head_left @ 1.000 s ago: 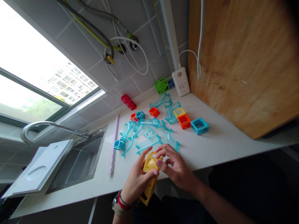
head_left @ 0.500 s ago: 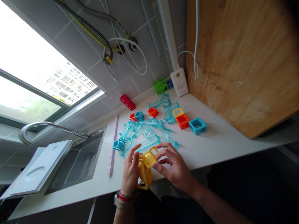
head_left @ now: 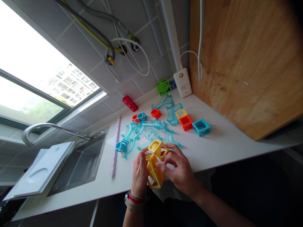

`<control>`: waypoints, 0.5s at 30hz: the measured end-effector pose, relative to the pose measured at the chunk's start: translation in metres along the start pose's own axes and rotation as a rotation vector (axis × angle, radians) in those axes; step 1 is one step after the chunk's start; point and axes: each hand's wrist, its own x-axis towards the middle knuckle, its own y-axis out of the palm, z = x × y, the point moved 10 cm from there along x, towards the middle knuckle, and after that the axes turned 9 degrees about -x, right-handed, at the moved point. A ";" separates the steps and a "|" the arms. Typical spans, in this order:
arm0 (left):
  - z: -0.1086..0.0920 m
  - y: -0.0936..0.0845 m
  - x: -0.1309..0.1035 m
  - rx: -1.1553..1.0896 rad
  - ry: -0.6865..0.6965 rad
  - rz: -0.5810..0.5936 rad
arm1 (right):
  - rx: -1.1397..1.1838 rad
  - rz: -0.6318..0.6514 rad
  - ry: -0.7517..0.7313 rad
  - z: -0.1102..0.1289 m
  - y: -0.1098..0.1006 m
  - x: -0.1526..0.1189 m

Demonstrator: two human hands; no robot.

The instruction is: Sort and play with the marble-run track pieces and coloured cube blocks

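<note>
My left hand (head_left: 140,171) is wrapped round a yellow open-frame block (head_left: 156,175), held upright over the counter's front edge. At its top, my right hand (head_left: 177,165) grips a second yellow block (head_left: 156,147), a cube frame with a rounded inside, tilted. Whether the two blocks are joined or only touching I cannot tell. Just beyond my hands lie clear teal track pieces (head_left: 151,124), some curved and some straight. Among them are a teal cube (head_left: 121,146) at the left and an orange-red cube (head_left: 155,113) farther back.
Right of the tracks are a yellow frame (head_left: 181,113), an orange frame (head_left: 186,122) and a blue one (head_left: 201,127). Green blocks (head_left: 163,87), a red block (head_left: 130,103) and a white power bank (head_left: 182,82) stand by the wall. A sink (head_left: 80,164) lies left, a wooden board (head_left: 246,63) right.
Both hands have shifted a little to the right with the yellow blocks. The upper block has turned and now sits higher, above the lower one.
</note>
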 end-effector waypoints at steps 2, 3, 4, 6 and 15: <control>-0.004 0.002 0.000 0.010 0.015 0.003 | -0.028 0.013 -0.029 0.002 0.001 -0.001; -0.007 0.004 0.000 0.009 0.017 0.009 | -0.004 0.022 -0.031 0.002 0.002 -0.002; -0.009 0.006 0.000 0.003 0.012 0.015 | 0.043 0.030 -0.023 0.000 0.003 -0.002; -0.010 0.007 -0.001 -0.022 -0.013 0.019 | 0.159 0.035 0.017 -0.006 0.006 -0.003; 0.004 0.008 -0.002 -0.145 -0.127 0.069 | 0.102 0.056 -0.062 0.001 0.008 0.001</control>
